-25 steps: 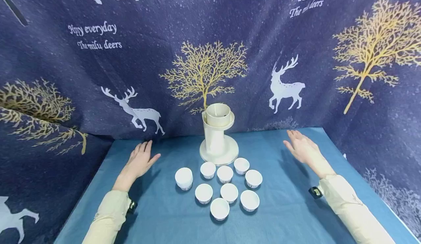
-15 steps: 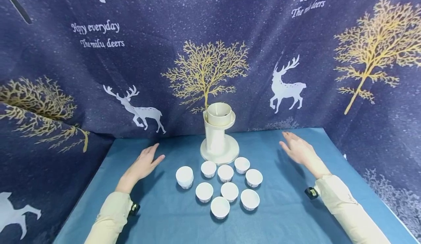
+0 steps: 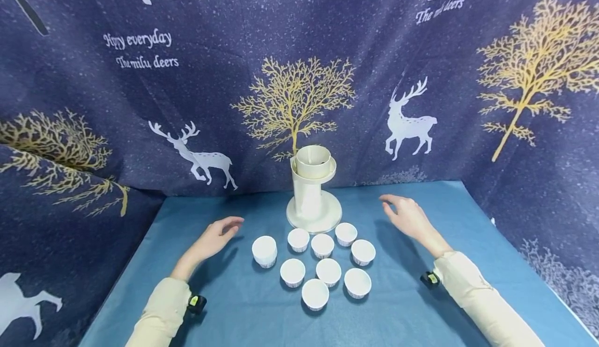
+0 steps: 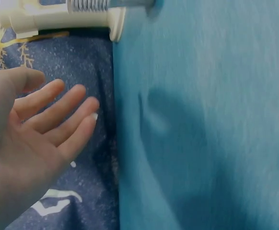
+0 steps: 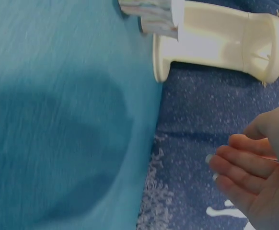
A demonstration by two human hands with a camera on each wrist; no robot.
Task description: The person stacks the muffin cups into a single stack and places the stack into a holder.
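The left hand (image 3: pixel 212 240), holding nothing, fingers loosely bent, is the nearer one to the upright stack of cups (image 3: pixel 264 252), which stands close by on its right. Next come eight single cups (image 3: pixel 328 272) in front of the cream stand (image 3: pixel 307 200), then the right hand (image 3: pixel 409 218), likewise holding nothing, fingers relaxed.

Loosely curled right grip (image 5: pixel 264 178), cream stand (image 5: pixel 216 38) above, pale cups (image 5: pixel 154 15) near its base; blue tabletop (image 5: pixel 58 52), navy backdrop (image 5: pixel 197 108)
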